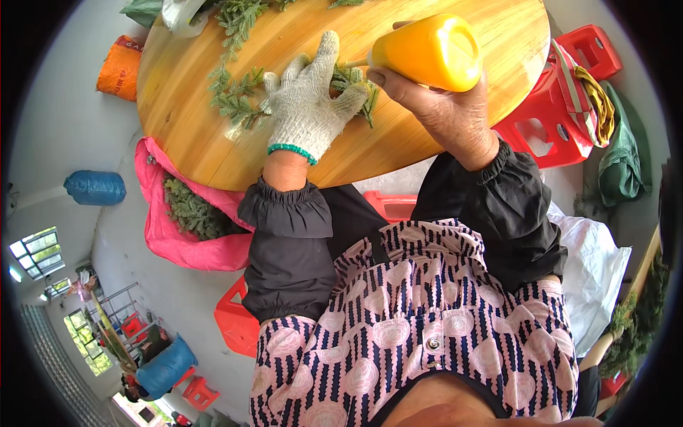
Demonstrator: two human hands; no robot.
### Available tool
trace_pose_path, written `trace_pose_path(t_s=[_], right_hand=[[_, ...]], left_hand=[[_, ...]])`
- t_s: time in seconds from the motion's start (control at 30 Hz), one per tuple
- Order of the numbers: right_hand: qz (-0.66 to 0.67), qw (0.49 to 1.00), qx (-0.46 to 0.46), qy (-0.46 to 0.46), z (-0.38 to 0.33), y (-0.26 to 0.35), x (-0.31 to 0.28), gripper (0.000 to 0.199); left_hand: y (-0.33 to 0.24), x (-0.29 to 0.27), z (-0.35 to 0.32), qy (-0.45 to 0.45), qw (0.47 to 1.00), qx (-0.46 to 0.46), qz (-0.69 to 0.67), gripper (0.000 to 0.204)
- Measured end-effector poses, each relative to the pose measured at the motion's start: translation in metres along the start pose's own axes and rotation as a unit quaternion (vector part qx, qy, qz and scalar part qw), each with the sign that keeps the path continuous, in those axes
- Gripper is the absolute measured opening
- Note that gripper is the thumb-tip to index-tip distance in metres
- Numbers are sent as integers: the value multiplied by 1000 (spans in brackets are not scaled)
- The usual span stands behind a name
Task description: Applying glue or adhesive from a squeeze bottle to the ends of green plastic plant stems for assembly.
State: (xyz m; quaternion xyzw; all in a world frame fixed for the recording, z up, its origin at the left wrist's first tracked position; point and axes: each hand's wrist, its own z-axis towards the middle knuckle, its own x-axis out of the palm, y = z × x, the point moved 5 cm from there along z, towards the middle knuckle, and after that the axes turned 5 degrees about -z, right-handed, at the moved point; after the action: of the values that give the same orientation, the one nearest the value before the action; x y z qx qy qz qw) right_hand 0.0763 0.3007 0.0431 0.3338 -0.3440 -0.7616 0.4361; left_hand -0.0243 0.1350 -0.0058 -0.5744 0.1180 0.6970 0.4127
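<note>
My left hand [306, 103], in a pale knitted glove with a green cuff edge, lies over the round wooden table [192, 135] with its fingers spread. Green conifer sprigs [238, 103] show on both sides of the glove, and part of them is hidden under it. A yellow squeeze bottle [430, 53] is gripped in my bare right hand [445, 107]. It is tipped over, its base toward me and its narrow nozzle pointing left, close to the sprig by the gloved fingers.
Left of my lap, a pink bag [192, 242] holds more green sprigs [196, 210]. Red plastic stools [548, 121] stand at the right, with cloth bags on them. An orange sack [121, 69] lies beyond the table's left edge; a white sack [590, 263] is at my right.
</note>
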Motion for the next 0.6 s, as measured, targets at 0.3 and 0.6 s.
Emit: trace_pose_path(t_s=[0.3,0.6], right_hand=[[-6,1000,-20,-4,-6,-1,-6,25],[-171,981,-93,25,-20,9,-6,21]], left_hand=[[-9,-1,3,13,1000,-25,10,84],[-7,2,-4,3,1000,7,28,78]])
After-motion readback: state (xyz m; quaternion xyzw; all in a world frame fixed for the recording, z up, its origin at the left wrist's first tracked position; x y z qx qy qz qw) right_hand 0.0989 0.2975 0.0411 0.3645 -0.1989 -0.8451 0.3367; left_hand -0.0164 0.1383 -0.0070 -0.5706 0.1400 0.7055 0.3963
